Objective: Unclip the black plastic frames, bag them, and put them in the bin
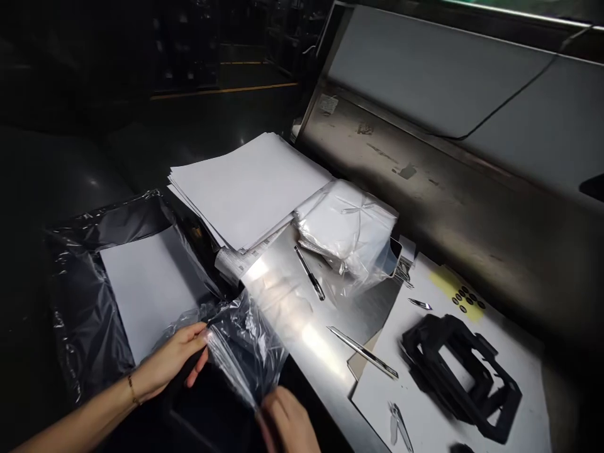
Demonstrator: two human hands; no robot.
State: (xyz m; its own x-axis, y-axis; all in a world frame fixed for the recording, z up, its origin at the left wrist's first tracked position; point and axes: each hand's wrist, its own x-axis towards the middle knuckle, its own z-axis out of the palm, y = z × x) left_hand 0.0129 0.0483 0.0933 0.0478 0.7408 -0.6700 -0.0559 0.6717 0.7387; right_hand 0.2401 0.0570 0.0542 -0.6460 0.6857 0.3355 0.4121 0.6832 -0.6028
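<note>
A clear plastic bag [245,346] is stretched between my two hands in front of my body. My left hand [186,352], with a thin bracelet at its wrist, pinches the bag's left end; something dark, hard to make out, lies under its fingers. Lower down and partly cut off by the frame, my right hand [289,420] is closed on the bag's near right end, slightly blurred. Left of the hands is a box lined with dark plastic [80,314], with a white sheet [151,283] inside.
On the metal bench [278,296] lie stacked white sheets [250,189], a plastic-wrapped white stack [346,220], a pen [309,272] and a slim metal tool [363,351]. Black frame-shaped parts [438,365], a nail clipper [400,428] and a small blade [419,304] rest on white paper, right.
</note>
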